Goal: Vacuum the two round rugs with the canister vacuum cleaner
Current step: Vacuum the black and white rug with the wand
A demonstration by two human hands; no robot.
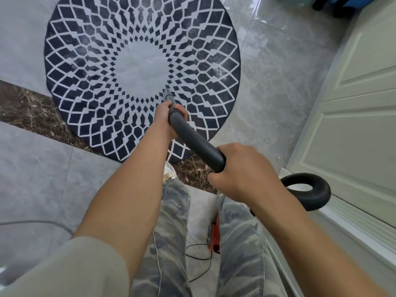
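A round rug (90, 67) with a dark blue and white diamond pattern lies on the floor ahead of me. A dark grey vacuum wand (195, 139) slants down to it, its narrow nozzle (167, 93) touching the rug just below the pale centre. My left hand (166, 117) grips the wand low, near the nozzle. My right hand (244, 170) grips its upper end. The black hose (310, 194) loops behind my right wrist. An orange part of the canister (215, 236) shows between my legs. Only one rug is in view.
A white panelled door (353, 116) and its sill run along the right. A thin black cord (199, 258) trails on the grey tiles between my feet. A dark marble strip (25, 108) crosses the floor under the rug. Something blue (342, 3) stands at the top right.
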